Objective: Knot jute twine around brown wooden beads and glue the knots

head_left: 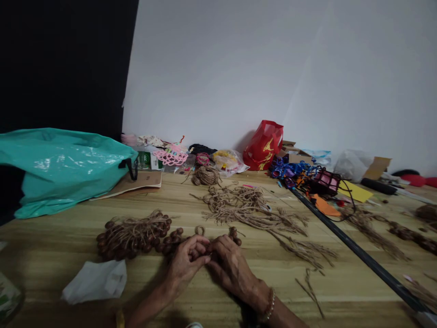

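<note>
My left hand [187, 260] and my right hand [231, 265] meet at the middle front of the table, fingertips pinched together. What lies between them is mostly covered by the fingers; only a small dark brown bit shows. Just behind the hands is a small loop of twine [200, 230]. Brown round beads [235, 235] peek out past my right fingers, and more brown beads [173, 238] lie beside my left hand. Further left sits a bundle of beaded twine strands [138, 233].
Cut lengths of twine [249, 209] spread behind the hands, with a twine ball [205, 175] beyond. A crumpled white tissue [95, 281] lies front left. A teal bag [64, 168], red bag [264, 146] and dark bar [355, 248] also occupy the wooden table [273, 300].
</note>
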